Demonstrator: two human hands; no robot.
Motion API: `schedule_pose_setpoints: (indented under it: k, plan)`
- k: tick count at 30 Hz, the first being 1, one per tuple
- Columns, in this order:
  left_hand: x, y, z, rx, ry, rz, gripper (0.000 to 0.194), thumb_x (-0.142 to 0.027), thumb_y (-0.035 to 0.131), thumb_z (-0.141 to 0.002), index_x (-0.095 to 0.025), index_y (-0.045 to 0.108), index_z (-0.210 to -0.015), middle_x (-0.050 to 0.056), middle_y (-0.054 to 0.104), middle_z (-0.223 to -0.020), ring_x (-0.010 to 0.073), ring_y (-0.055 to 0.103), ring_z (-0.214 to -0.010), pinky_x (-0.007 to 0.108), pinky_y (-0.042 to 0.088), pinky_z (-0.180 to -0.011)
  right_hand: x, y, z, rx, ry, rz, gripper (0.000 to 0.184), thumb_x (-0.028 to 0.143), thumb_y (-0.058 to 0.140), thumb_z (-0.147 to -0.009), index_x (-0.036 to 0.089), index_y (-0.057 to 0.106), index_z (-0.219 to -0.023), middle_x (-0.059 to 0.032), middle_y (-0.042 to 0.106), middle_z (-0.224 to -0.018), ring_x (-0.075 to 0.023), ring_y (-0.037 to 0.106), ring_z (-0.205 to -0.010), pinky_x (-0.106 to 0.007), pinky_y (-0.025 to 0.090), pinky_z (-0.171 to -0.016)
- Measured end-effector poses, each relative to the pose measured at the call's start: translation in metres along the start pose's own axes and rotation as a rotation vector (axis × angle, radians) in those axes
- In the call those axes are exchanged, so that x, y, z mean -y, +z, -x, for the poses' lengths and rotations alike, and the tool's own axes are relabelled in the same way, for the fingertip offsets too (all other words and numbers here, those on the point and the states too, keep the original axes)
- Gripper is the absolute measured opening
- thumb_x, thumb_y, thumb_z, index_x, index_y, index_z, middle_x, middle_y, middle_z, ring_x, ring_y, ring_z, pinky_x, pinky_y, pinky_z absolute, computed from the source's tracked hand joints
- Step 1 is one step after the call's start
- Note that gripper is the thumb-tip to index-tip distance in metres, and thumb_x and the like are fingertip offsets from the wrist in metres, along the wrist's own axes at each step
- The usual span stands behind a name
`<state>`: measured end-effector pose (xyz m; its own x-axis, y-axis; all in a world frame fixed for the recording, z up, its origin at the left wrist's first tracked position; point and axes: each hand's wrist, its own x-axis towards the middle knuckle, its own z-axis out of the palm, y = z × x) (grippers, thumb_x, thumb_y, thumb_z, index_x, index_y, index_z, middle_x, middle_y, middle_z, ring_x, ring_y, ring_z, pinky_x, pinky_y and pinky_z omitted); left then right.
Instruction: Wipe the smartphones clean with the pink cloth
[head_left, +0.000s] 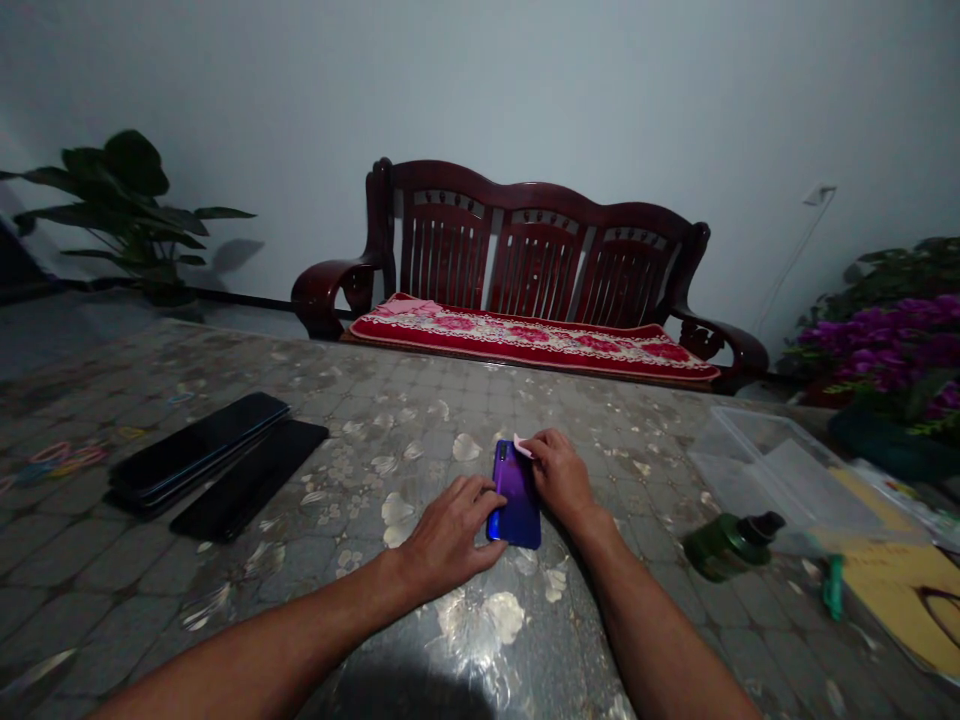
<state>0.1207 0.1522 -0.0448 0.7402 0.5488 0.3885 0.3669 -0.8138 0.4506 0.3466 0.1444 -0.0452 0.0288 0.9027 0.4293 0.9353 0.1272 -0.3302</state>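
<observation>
A smartphone (pixel 517 500) with a glossy purple-blue back lies face down on the patterned tablecloth, its camera strip at the upper left. My left hand (pixel 457 525) steadies it, with fingers along the left edge and the thumb at the bottom corner. Pinched in my right hand (pixel 561 475) is a small pale pink cloth (pixel 523 447), at the phone's upper right corner. Most of that cloth is hidden under my fingers, so whether it is cloth or paper is hard to see.
Several dark phones (pixel 202 450) lie at the left near coloured rubber bands (pixel 67 457). To the right are a green bottle (pixel 727 547), a clear plastic box (pixel 780 470), a green-handled item (pixel 832 587) and yellow paper (pixel 892 590) with glasses. A wooden bench (pixel 525 205) stands beyond the table.
</observation>
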Motion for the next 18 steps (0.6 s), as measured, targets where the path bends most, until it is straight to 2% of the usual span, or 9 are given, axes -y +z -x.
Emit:
schedule_pose_setpoints:
  k: [8,14,18]
  plan:
    - [0.003,-0.001,-0.004,0.035,-0.004,-0.01,0.037,-0.022,0.073,-0.078,-0.019,0.063,-0.114,0.01,0.063,-0.117,0.0276,0.059,-0.108,0.044,0.053,-0.095,0.011,-0.007,-0.003,0.095,-0.019,0.103,0.035,0.008,0.052,-0.092,0.022,0.076,-0.113,-0.0094,0.067,-0.103,-0.0221,0.057,-0.097,-0.03,0.043,-0.082]
    - [0.0,0.0,-0.004,0.023,-0.012,-0.034,0.035,-0.021,0.072,-0.078,-0.02,0.062,-0.111,0.009,0.064,-0.114,0.0273,0.06,-0.107,0.043,0.053,-0.095,0.018,-0.01,0.001,0.104,-0.14,0.033,0.036,0.005,0.053,-0.086,0.025,0.078,-0.102,-0.0065,0.067,-0.098,-0.0211,0.057,-0.096,-0.03,0.043,-0.082]
    - [0.0,0.001,-0.001,0.009,-0.008,-0.036,0.034,-0.022,0.073,-0.079,-0.021,0.062,-0.112,0.008,0.065,-0.115,0.0271,0.06,-0.107,0.043,0.053,-0.095,0.014,-0.009,0.0,0.054,-0.084,0.061,0.036,0.005,0.052,-0.086,0.025,0.078,-0.101,-0.0074,0.068,-0.097,-0.0216,0.057,-0.094,-0.031,0.043,-0.08]
